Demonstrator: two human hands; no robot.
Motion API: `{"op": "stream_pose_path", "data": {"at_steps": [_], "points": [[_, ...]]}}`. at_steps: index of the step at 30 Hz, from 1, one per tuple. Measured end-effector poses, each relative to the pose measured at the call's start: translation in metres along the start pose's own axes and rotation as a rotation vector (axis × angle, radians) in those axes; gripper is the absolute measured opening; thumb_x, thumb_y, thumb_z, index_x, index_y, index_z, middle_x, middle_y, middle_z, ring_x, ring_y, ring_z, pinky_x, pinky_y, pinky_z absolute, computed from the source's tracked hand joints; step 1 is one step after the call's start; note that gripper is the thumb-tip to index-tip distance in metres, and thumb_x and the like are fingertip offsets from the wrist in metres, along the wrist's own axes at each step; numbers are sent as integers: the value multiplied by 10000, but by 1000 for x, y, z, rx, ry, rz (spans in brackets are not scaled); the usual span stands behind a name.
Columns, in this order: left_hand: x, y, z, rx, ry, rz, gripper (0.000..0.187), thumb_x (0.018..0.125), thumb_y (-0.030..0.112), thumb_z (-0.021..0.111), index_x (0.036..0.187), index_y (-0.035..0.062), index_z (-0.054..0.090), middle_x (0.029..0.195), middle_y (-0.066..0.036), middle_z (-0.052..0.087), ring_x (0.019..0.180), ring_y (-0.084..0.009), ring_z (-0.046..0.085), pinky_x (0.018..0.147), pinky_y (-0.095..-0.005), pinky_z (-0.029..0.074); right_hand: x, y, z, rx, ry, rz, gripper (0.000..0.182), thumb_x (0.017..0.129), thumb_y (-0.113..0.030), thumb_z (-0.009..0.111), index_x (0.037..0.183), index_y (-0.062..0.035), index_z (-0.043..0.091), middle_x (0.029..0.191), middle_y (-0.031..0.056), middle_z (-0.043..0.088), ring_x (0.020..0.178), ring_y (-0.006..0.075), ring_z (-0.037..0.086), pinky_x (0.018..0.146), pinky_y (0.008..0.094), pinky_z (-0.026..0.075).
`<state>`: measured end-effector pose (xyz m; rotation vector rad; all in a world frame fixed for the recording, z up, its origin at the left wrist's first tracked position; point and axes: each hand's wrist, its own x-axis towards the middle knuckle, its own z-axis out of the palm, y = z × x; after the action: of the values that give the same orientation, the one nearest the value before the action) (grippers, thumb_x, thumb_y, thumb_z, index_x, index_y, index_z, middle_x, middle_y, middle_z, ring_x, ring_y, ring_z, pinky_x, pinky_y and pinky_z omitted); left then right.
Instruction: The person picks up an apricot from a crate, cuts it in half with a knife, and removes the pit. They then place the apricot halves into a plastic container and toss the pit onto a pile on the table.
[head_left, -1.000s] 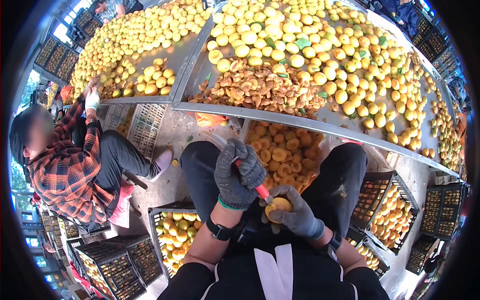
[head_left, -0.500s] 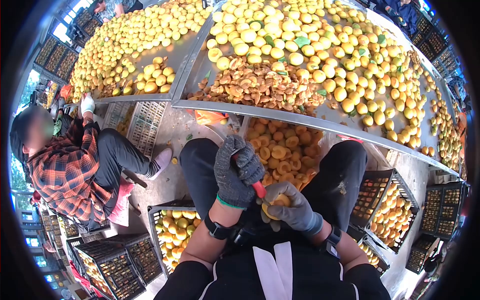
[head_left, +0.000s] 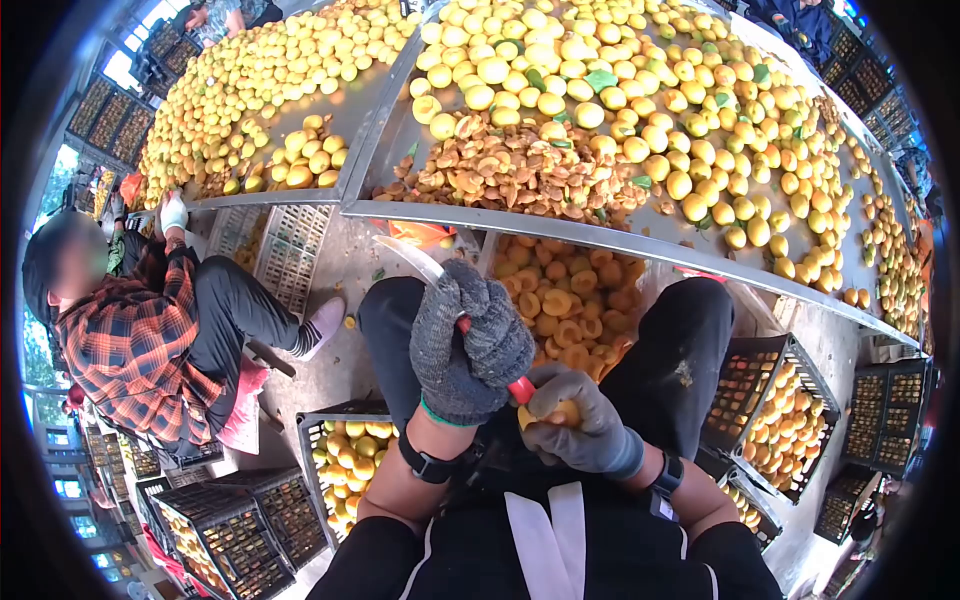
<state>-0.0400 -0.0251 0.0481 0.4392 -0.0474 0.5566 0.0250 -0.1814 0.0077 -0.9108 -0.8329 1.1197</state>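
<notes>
My left hand (head_left: 468, 345), in a dark grey knitted glove, is wrapped round a red-handled knife (head_left: 521, 390). The blade sticks out past the glove toward the upper left, and the handle's end meets the fruit beside my other hand. In a smoother grey glove, my right hand (head_left: 590, 420) grips an apricot (head_left: 562, 413), partly covered by the fingers. Both hands are close together above my lap. Between my knees, just beyond the hands, lies a heap of halved apricots (head_left: 570, 300).
A metal-edged table (head_left: 600, 236) spans the front, bearing whole apricots (head_left: 700, 170) and a brown heap of pits (head_left: 520, 170). Crates of apricots stand at left (head_left: 345, 465) and right (head_left: 785, 430). A person in a plaid shirt (head_left: 140, 350) sits at left.
My left hand has turned and shifted slightly left, so the knife's blade now shows at the upper left. My right hand still holds the apricot, with its fingers slightly moved.
</notes>
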Motion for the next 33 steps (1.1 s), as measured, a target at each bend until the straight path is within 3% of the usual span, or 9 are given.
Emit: {"op": "stream_pose_path", "data": {"at_steps": [2,4,8,10,17,19,23,28,33], "points": [[2,-1,-3,-34,3,-10,263,980,326,406,849,111,482,582,15,374,388,-83,297,358,-235,290,1,3,-2,-47,-52,-61,202,897,-71,579,1033,-106,433,1121,120,438,618,85,498,461,201,406],[3,-2,-12,-186,65,-83,252,985,317,404,855,121,496,586,27,377,393,-75,307,357,-225,300,0,17,-4,-295,16,-256,325,827,-66,678,1071,-108,468,1075,94,498,709,134,561,492,203,396],[2,-8,-24,-250,131,-81,246,986,315,406,869,128,514,597,31,386,401,-69,321,360,-217,309,-1,11,-3,-267,6,-184,333,840,-91,669,1089,-120,449,1089,105,498,735,159,567,500,214,417],[2,-12,-34,-386,201,-76,232,984,299,414,884,122,526,609,33,397,405,-69,326,361,-214,310,3,1,-1,692,-10,294,311,869,-117,632,1107,-139,433,1102,131,488,612,142,497,455,210,392],[-4,-10,-10,74,42,119,167,948,210,481,837,86,493,601,-11,400,410,-91,331,381,-239,303,-3,-2,-9,730,182,451,438,846,-153,660,1193,-165,392,983,110,499,664,184,514,421,224,356],[-3,-13,-5,134,-96,108,129,927,159,499,830,77,479,589,-27,390,412,-102,329,390,-252,296,-3,-4,-11,656,28,485,476,856,-166,649,1235,-172,360,956,105,491,631,184,511,422,226,353],[-5,-14,-2,61,-26,49,109,930,155,493,853,79,481,574,-23,380,404,-105,314,382,-252,286,-4,-6,-4,560,62,421,481,872,-171,631,1255,-141,343,979,112,493,607,170,515,426,233,371],[-8,-9,-5,61,93,4,164,949,222,480,854,90,488,580,-9,380,403,-98,308,373,-241,287,-2,-9,-2,-98,-3,111,435,908,-95,560,1259,-74,305,833,92,516,591,92,505,473,202,390],[-7,-7,-8,10,143,-91,204,962,277,464,850,109,498,580,8,372,400,-89,304,362,-240,287,-6,-6,-4,-37,-14,194,421,879,-27,570,1232,-67,344,915,87,516,638,110,520,513,233,412]]}}
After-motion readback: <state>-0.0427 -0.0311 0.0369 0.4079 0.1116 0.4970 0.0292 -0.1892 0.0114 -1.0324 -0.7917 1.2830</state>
